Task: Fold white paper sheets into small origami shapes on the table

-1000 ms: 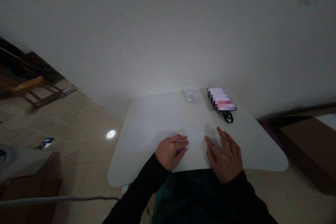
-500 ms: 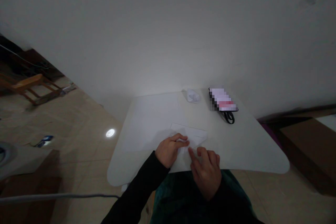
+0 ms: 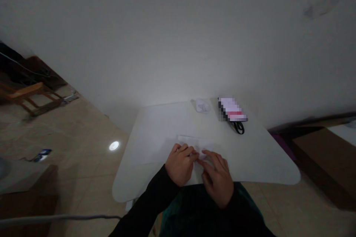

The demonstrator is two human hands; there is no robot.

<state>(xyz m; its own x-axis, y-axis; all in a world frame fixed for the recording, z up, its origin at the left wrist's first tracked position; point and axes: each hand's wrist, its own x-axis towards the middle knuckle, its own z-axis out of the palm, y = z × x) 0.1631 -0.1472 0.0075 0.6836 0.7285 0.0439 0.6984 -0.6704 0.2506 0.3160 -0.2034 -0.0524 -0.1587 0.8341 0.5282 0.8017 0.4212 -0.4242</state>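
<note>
Paper sheet (image 3: 192,140), white and folded, under close-set fingers of left hand (image 3: 180,164) and right hand (image 3: 219,179).
The right fingers reach farther in than half a second ago; both hands now seem to work one fold, near the front of the white, round-cornered table (image 3: 261,161). Pinching or pressing, I cannot tell.

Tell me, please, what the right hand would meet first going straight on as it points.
The right hand would probably meet the left hand, just ahead at the small white paper; depth is unclear.
</note>
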